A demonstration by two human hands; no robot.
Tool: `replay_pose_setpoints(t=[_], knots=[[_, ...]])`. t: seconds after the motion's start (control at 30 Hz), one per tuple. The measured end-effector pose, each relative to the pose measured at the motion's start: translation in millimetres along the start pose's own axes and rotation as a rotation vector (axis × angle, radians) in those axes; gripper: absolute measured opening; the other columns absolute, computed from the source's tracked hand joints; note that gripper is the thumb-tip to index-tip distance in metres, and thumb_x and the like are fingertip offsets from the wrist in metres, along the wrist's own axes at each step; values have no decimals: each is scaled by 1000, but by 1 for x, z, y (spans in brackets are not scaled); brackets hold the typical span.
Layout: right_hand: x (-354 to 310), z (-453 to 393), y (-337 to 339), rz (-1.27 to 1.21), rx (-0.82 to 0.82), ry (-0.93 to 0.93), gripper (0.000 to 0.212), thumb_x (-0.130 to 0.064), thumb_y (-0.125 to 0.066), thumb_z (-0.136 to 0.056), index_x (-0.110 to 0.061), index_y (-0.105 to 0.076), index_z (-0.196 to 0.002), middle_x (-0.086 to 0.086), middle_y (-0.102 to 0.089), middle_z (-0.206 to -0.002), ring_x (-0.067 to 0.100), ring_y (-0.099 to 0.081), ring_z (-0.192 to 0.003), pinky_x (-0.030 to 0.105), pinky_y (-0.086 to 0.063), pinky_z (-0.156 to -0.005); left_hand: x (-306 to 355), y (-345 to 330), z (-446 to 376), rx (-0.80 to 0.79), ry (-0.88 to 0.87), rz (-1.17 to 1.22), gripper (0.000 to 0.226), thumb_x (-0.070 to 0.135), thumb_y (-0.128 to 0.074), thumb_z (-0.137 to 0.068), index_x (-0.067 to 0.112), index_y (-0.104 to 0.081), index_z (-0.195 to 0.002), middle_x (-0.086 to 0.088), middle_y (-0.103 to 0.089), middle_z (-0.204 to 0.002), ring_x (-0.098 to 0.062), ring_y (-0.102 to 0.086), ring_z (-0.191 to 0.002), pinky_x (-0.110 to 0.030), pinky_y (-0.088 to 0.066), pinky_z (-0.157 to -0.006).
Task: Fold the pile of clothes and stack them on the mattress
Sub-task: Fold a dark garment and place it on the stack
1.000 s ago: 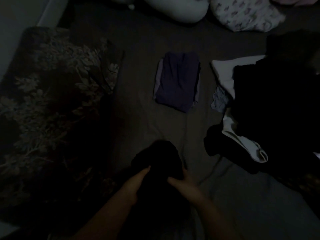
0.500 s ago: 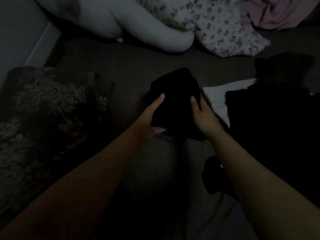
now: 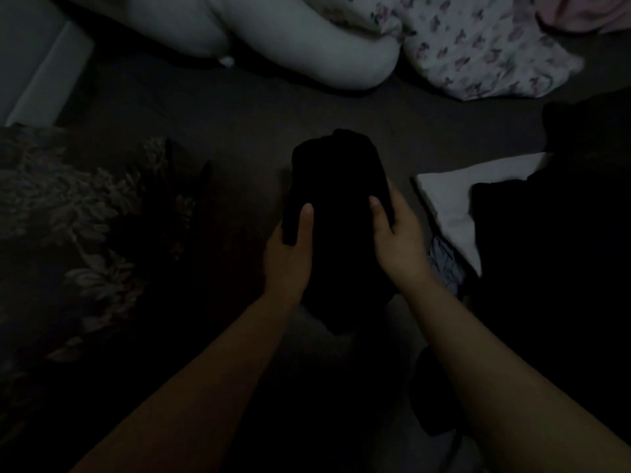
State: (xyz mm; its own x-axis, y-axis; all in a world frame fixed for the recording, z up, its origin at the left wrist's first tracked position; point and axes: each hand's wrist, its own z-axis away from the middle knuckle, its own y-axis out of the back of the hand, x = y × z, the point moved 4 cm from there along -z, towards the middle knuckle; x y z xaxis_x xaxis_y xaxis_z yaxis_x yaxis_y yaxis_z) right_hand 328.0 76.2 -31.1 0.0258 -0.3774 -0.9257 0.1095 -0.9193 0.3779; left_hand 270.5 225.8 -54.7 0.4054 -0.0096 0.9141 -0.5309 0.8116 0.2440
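Gripping the folded black garment (image 3: 336,213) with your left hand (image 3: 290,250) and right hand (image 3: 397,233), you worked over a dim grey mattress (image 3: 239,107) bordered by pillows (image 3: 273,39).

**A dim room with bedding on the floor**

The light is very low. A grey sheet (image 3: 239,107) covers the surface. Far beyond the hands lie a white pillow (image 3: 273,39), a flowered pillow (image 3: 478,52) and a pink cloth (image 3: 580,11). Well to the left of the left hand a dark leaf-patterned blanket (image 3: 68,206) spreads out, with a pale wall (image 3: 27,46) behind it.
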Motion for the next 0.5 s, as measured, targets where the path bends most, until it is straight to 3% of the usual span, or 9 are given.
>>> replay_pose_setpoints(t=[0.07, 0.17, 0.23, 0.3, 0.37, 0.43, 0.5], knots=[[11, -9, -2, -21, -6, -101, 40, -23, -40, -101, -14, -43, -140, -3, -52, -135, 5, -45, -124, 8, -34, -95, -4, -5, -9, -51, 34, -51, 46, 55, -54, -86, 20, -65, -114, 5, -67, -105, -9, -61, -98, -26, -48, -89], [33, -21, -5, 43, -27, -242, 42, -28, -41, -100, -14, -43, -140, 6, -53, -136, 18, -48, -125, 13, -35, -91, -6, -12, -26, -70, -50, -192, 37, 47, -56, -88, 18, -66, -109, 4, -68, -101, -13, -62, -99, -28, -49, -87], [27, -28, -4, 55, 12, -189, 46, -31, -43, -99, -16, -38, -143, 1, -50, -139, 13, -46, -127, 19, -37, -101, 1, -15, -33, -76, -139, -179, 25, 36, -55, -93, 14, -66, -96, 5, -67, -84, -12, -63, -87, -22, -48, -75], [16, -31, -1, 57, 34, -104, 53, -29, -45, -99, -17, -29, -147, -8, -44, -140, -1, -40, -124, 6, -32, -100, 10, -15, -40, -76, -242, -211, 21, 32, -54, -94, 13, -63, -92, 7, -65, -79, -11, -62, -83, -20, -46, -70], [20, -30, -2, 110, 8, -174, 62, -28, -47, -98, -15, -17, -150, -1, -43, -142, 7, -41, -127, 6, -30, -95, 2, -13, -51, -104, -208, -368, 40, 42, -53, -92, 12, -58, -117, -5, -67, -106, -22, -62, -102, -28, -48, -85], [32, -21, -4, 181, -35, -369, 69, -34, -45, -98, -12, -7, -151, 14, -43, -144, 26, -44, -128, 24, -37, -96, -17, -9, -52, -143, 4, -577, 68, 58, -48, -88, 18, -37, -141, -11, -55, -132, -30, -53, -120, -36, -42, -98], [34, -10, -3, 294, 21, -412, 71, -39, -44, -97, -12, -6, -151, 18, -42, -143, 32, -46, -126, 34, -40, -95, -19, -7, -39, -88, 37, -693, 84, 68, -42, -85, 19, -17, -149, -15, -39, -145, -33, -40, -131, -40, -34, -105]])
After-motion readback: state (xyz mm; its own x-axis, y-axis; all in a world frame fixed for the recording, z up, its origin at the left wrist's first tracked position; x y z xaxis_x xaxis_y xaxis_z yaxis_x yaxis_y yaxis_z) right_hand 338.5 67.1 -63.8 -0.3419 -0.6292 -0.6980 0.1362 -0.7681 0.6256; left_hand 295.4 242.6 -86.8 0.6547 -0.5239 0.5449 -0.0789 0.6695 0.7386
